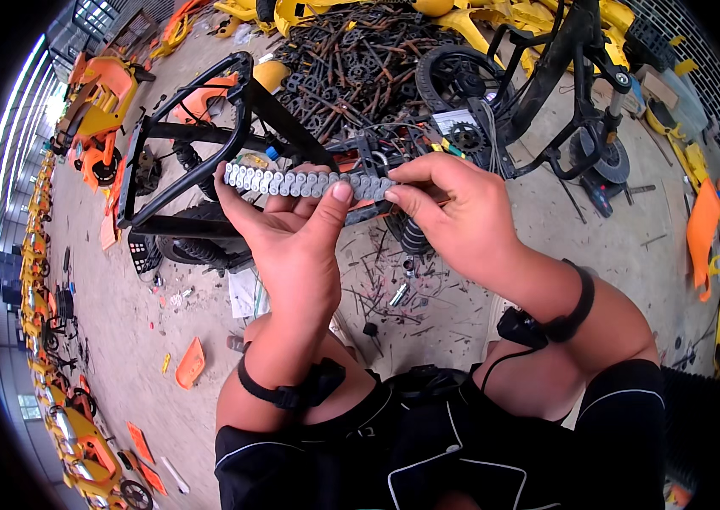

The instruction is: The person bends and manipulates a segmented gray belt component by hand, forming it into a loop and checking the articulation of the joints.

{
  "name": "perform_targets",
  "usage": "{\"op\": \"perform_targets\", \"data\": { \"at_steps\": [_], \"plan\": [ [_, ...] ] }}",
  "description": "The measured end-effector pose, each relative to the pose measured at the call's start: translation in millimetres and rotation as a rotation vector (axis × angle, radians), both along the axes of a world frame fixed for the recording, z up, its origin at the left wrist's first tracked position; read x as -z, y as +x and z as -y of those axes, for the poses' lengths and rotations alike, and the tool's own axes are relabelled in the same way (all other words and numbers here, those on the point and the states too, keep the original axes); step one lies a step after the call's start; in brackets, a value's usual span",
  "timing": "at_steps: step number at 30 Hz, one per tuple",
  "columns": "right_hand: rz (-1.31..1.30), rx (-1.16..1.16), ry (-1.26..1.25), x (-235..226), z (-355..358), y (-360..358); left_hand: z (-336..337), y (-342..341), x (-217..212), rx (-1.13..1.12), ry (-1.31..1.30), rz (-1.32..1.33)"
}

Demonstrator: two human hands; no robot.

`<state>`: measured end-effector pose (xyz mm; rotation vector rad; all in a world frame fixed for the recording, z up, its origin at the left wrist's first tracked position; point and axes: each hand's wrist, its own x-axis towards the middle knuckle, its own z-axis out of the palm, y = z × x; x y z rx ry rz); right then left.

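Note:
A silver-grey roller chain (pixel 292 184) is stretched level in front of me, its links lying in two rows side by side. My left hand (pixel 292 246) holds it from below, with the thumb pressed on the links and fingers behind. At the chain's right end, my right hand (pixel 462 212) pinches the last links between thumb and fingers. Just beyond the hands stands a black tubular vehicle frame (pixel 245 102), with cables and mechanical parts around it. The chain and hands hide part of these.
A heap of rusty cranks and sprockets (pixel 351 76) lies ahead. To the right stands another black frame (pixel 547 85) near a wheel (pixel 462 76). Small screws and a silver socket (pixel 399 295) lie on the floor below my hands. Yellow scooters (pixel 71 433) line the left side.

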<state>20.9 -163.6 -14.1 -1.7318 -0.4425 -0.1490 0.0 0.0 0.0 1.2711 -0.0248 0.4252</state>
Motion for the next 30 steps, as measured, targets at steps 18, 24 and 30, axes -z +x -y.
{"op": "perform_targets", "data": {
  "at_steps": [18,24,30],
  "plan": [
    [-0.610,-0.167,0.596,-4.0,-8.6,-12.5,10.8,8.7,7.3,-0.099,0.180,0.158],
    [-0.699,-0.166,0.551,-14.4,3.2,-11.4,11.4,2.5,1.5,-0.055,0.171,0.108],
    [-0.647,-0.288,0.447,-15.0,11.0,-7.9,2.0,1.3,1.7,0.063,-0.018,-0.024]
  ]
}}
